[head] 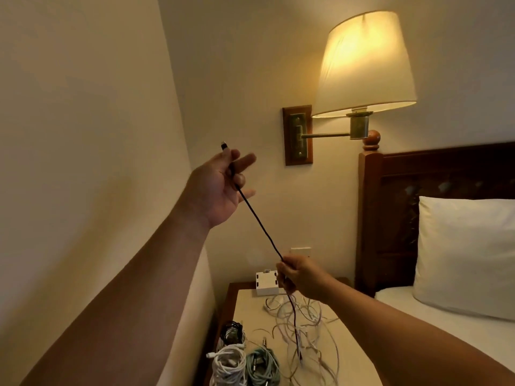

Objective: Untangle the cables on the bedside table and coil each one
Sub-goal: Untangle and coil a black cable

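Note:
A black braided cable (260,224) runs taut between my two hands, high above the bedside table (245,305). My left hand (220,185) is raised near the wall and pinches the cable just below its plug, which sticks out above the fingers. My right hand (299,275) grips the cable lower down, and the rest hangs from it into a loose tangle of white cables (309,327) on the tabletop. Coiled bundles lie at the table's near left: a white one (228,363), a pale green one (263,366) and a dark one (232,330).
A small white box (266,282) stands at the back of the table under a wall socket (301,250). A lit wall lamp (365,65) hangs above on a brass arm. A bed with a dark wooden headboard (434,201) and white pillow (465,252) is on the right.

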